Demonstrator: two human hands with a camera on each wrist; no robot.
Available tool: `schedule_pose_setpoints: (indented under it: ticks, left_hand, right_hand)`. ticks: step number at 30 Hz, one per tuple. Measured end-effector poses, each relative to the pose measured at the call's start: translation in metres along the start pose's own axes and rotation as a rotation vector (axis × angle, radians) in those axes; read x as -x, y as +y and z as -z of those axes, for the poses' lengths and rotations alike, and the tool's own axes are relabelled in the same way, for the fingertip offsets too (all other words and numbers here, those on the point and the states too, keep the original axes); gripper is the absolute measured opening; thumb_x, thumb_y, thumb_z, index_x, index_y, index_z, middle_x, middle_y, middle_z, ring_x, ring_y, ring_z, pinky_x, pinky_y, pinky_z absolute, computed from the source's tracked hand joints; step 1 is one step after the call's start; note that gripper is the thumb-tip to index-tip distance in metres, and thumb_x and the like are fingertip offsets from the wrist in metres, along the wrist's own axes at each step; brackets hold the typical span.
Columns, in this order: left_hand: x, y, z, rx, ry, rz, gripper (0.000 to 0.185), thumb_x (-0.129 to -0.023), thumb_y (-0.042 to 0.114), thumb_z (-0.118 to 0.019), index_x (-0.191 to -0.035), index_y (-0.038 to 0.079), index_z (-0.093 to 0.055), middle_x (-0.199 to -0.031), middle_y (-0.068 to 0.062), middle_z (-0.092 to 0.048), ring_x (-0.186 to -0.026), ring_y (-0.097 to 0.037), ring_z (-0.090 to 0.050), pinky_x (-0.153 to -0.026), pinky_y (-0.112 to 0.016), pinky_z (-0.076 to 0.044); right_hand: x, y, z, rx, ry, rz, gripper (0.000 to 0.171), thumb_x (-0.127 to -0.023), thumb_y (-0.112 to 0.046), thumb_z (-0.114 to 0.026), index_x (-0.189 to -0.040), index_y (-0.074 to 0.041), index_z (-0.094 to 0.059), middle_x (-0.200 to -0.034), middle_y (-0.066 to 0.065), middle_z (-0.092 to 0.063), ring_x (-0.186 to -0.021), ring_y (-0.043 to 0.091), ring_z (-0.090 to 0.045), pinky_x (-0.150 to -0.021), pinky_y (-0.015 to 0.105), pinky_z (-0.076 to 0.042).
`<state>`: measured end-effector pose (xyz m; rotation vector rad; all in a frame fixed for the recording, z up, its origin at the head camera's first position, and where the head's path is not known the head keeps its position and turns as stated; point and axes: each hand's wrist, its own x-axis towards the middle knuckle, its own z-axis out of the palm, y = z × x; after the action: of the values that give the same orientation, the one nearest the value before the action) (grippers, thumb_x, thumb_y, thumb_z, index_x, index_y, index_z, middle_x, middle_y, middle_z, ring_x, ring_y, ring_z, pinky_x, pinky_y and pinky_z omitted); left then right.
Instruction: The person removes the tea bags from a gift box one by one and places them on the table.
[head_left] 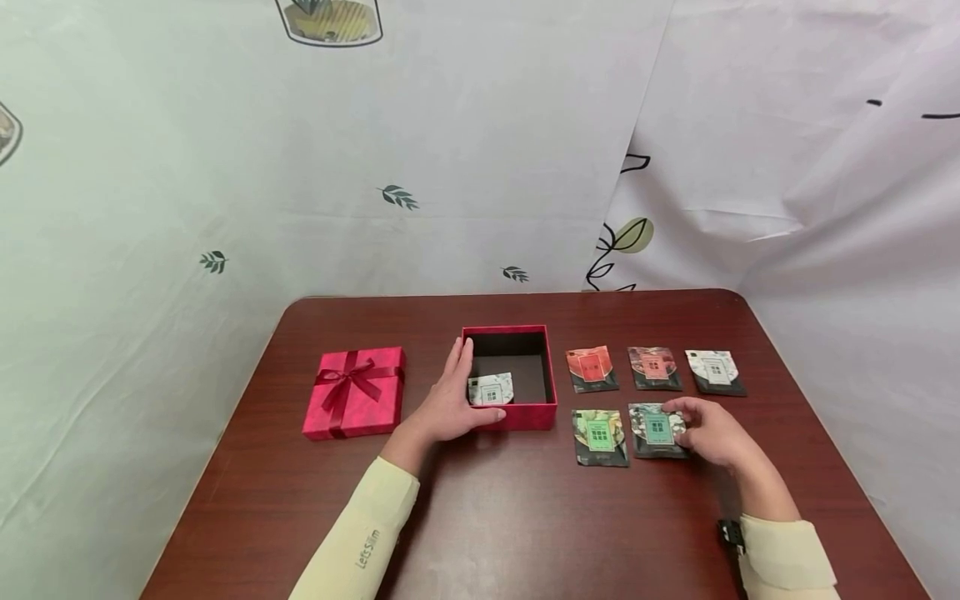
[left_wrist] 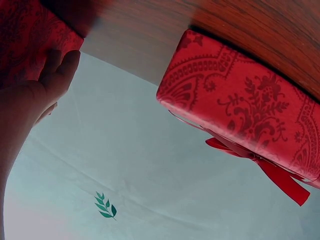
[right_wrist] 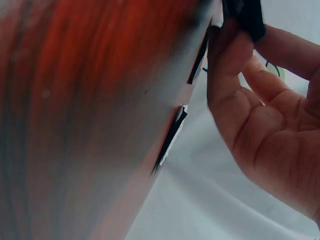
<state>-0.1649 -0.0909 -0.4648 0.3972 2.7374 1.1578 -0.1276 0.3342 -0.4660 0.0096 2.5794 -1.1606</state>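
My left hand (head_left: 450, 406) lies along the left side of an open red gift box (head_left: 534, 416), fingers straight and thumb across the front wall. Inside the box, a white tea sachet (head_left: 491, 389) sits at the front left. With thumb and fingers, my right hand (head_left: 712, 431) pinches the right edge of a teal-labelled tea sachet (head_left: 657, 432). In the right wrist view, the dark end of that teal-labelled sachet (right_wrist: 247, 17) shows between the fingers. To its left is a green-labelled sachet (head_left: 601, 437).
The red box lid (head_left: 355, 392) with a ribbon bow stands left of the box. Behind the teal sachet, an orange sachet (head_left: 592, 369), a reddish-brown sachet (head_left: 655, 368) and a white sachet (head_left: 715, 372) form a row on the brown table (head_left: 517, 517). A printed curtain (head_left: 480, 150) hangs behind.
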Motion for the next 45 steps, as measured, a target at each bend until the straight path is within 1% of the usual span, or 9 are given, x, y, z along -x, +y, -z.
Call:
schedule_pose_setpoints:
  ticks: [5,9,15,22,27,31,35,40,45]
  left_hand:
    - [-0.0009,0.0007,0.0006,0.006,0.001,-0.001,0.125,-0.072,0.050,-0.085,-0.162,0.021,-0.004,-0.166,0.008,0.004,-0.147,-0.024,-0.017,-0.105,-0.055,-0.039]
    - [-0.0007,0.0017,0.0010,0.004,-0.007,0.009,0.126,-0.072,0.051,-0.085,-0.162,0.026,-0.001,-0.166,0.010,0.006,-0.148,-0.022,-0.016,-0.106,-0.055,-0.037]
    - [-0.0009,0.0015,0.0009,0.005,0.000,0.008,0.126,-0.071,0.050,-0.085,-0.162,0.022,-0.003,-0.166,0.008,0.005,-0.148,-0.023,-0.016,-0.105,-0.056,-0.038]
    - [0.0005,0.0010,0.0006,0.006,-0.001,0.002,0.125,-0.072,0.051,-0.085,-0.162,0.027,-0.001,-0.166,0.008,0.005,-0.148,-0.025,-0.017,-0.105,-0.057,-0.037]
    - [0.0003,0.0010,0.0000,0.011,0.002,0.012,0.126,-0.071,0.050,-0.086,-0.162,0.023,-0.003,-0.166,0.009,0.004,-0.147,-0.024,-0.019,-0.105,-0.057,-0.037]
    - [0.0003,0.0011,-0.0004,0.010,-0.001,0.024,0.126,-0.071,0.049,-0.086,-0.162,0.024,-0.003,-0.166,0.010,0.004,-0.146,-0.025,-0.021,-0.106,-0.062,-0.033]
    - [0.0008,0.0011,-0.0006,0.003,-0.003,0.027,0.126,-0.071,0.051,-0.085,-0.162,0.024,-0.002,-0.166,0.009,0.004,-0.146,-0.027,-0.022,-0.107,-0.066,-0.027]
    - [0.0012,0.0009,-0.0005,0.003,-0.001,0.015,0.126,-0.072,0.052,-0.085,-0.162,0.022,-0.002,-0.166,0.007,0.005,-0.146,-0.029,-0.022,-0.107,-0.068,-0.026]
    - [0.0009,0.0007,0.0000,0.002,0.000,0.017,0.126,-0.072,0.052,-0.085,-0.162,0.023,-0.002,-0.166,0.007,0.005,-0.147,-0.028,-0.020,-0.107,-0.069,-0.023]
  right_hand:
    - [-0.0036,-0.0019,0.0002,0.108,-0.002,-0.013,0.043,-0.082,0.010,-0.064,-0.124,0.001,-0.063,-0.110,0.028,-0.054,-0.091,0.037,-0.049,-0.070,0.044,-0.044]
    - [-0.0066,-0.0015,-0.0003,0.189,-0.004,-0.012,0.043,-0.082,0.008,-0.063,-0.124,-0.001,-0.064,-0.117,0.034,-0.055,-0.092,0.038,-0.052,-0.072,0.046,-0.044]
    - [-0.0089,-0.0021,-0.0015,0.244,0.008,0.008,0.043,-0.082,0.009,-0.063,-0.123,-0.001,-0.065,-0.117,0.036,-0.056,-0.090,0.037,-0.053,-0.071,0.046,-0.043]
    - [-0.0085,-0.0027,-0.0030,0.258,0.021,0.019,0.044,-0.081,0.012,-0.060,-0.123,-0.001,-0.066,-0.118,0.036,-0.057,-0.090,0.037,-0.053,-0.070,0.045,-0.043]
    - [-0.0067,-0.0036,-0.0019,0.259,0.026,0.015,0.046,-0.081,0.013,-0.055,-0.123,0.000,-0.065,-0.119,0.037,-0.056,-0.091,0.038,-0.054,-0.068,0.045,-0.041]
    - [-0.0045,-0.0034,-0.0003,0.266,0.052,0.007,0.042,-0.083,0.011,-0.056,-0.123,0.000,-0.064,-0.118,0.035,-0.057,-0.102,0.045,-0.056,-0.075,0.053,-0.046]
    - [-0.0029,-0.0028,0.0021,0.257,0.094,-0.025,0.037,-0.088,0.005,-0.060,-0.125,0.002,-0.062,-0.116,0.033,-0.057,-0.105,0.049,-0.054,-0.082,0.063,-0.045]
    - [-0.0023,-0.0039,0.0055,0.234,0.132,-0.060,0.038,-0.091,-0.001,-0.061,-0.129,0.004,-0.057,-0.115,0.033,-0.056,-0.101,0.047,-0.054,-0.081,0.063,-0.044]
    - [-0.0015,-0.0072,0.0064,0.221,0.168,-0.045,0.040,-0.092,-0.002,-0.061,-0.131,0.006,-0.054,-0.115,0.033,-0.057,-0.102,0.047,-0.054,-0.081,0.062,-0.045]
